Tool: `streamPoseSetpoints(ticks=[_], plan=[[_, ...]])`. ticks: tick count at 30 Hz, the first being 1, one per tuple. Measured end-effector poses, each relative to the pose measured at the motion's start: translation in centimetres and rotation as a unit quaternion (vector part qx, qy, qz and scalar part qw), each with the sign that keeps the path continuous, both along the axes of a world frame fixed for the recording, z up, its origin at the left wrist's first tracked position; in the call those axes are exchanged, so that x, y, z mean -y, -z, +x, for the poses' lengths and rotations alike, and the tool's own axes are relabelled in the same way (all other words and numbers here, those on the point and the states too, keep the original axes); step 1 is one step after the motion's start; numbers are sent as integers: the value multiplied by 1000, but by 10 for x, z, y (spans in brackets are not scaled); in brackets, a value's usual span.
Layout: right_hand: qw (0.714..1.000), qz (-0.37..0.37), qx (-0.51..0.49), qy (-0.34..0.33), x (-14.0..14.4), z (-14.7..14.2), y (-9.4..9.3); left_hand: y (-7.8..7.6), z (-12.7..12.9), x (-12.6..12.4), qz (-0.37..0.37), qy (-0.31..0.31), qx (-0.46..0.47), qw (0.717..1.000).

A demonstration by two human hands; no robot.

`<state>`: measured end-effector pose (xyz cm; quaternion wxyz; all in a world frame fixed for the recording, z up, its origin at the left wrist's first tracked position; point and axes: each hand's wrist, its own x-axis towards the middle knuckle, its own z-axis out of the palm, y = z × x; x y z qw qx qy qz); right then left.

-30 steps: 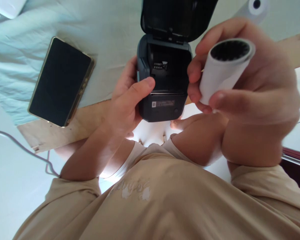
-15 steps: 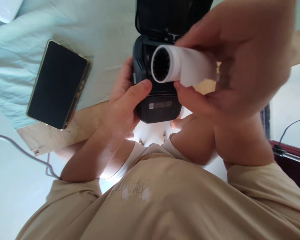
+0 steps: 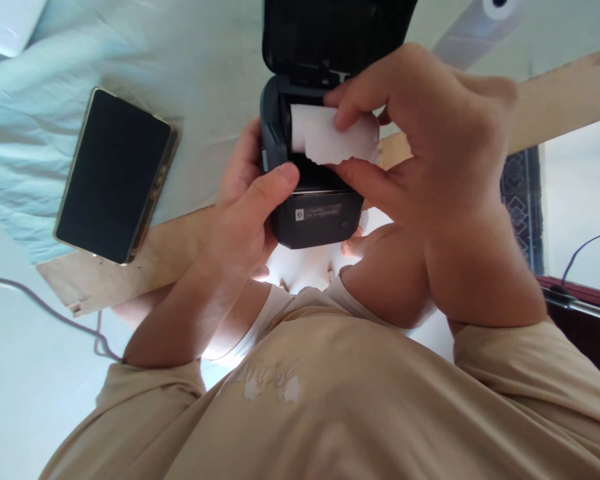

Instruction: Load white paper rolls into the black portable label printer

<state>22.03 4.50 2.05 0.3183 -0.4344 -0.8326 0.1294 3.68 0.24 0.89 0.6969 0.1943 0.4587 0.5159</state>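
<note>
White paper roll sits w/ its left end inside the open bay of the small black label printer, lying crosswise, torn loose edge hanging toward the printer's front. Right hand is closed on the roll from the right side: fingertips on top, thumb beneath, pinching it between them. Printer lid stands flipped open, hinged at the far side, dark inside. Front face of the printer carries a small label strip, text too small to read.

Left hand wraps the printer's left side, thumb laid across the near-left corner of the bay rim, fingers hidden behind the body; it grips the printer firmly, holding it just above the person's chest, at the near edge of the wooden board.

Left of the printer, well apart, a smartphone lies screen up, dark, on pale cloth covering the board. A second paper roll lies on the cloth at upper right, beyond the right hand. Thin grey cable runs below the board at lower left. Beige shirt fills the bottom of the view.
</note>
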Motion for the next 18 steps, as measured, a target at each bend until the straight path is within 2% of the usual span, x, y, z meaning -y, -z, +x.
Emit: streamPoseSetpoints(ticks=[4, 9, 13, 18], plan=[[999, 8, -32, -38, -5, 2, 6, 3, -2, 2, 26, 3, 1, 1000], [998, 45, -37, -32, -9, 5, 11, 2, -2, 1, 8, 23, 19, 1000], [997, 73, -37, -12, -6, 1, 11, 2, -1, 1, 24, 14, 1, 1000], [997, 70, -23, -8, -2, -4, 9, -5, -1, 2, -1, 22, -12, 1000]])
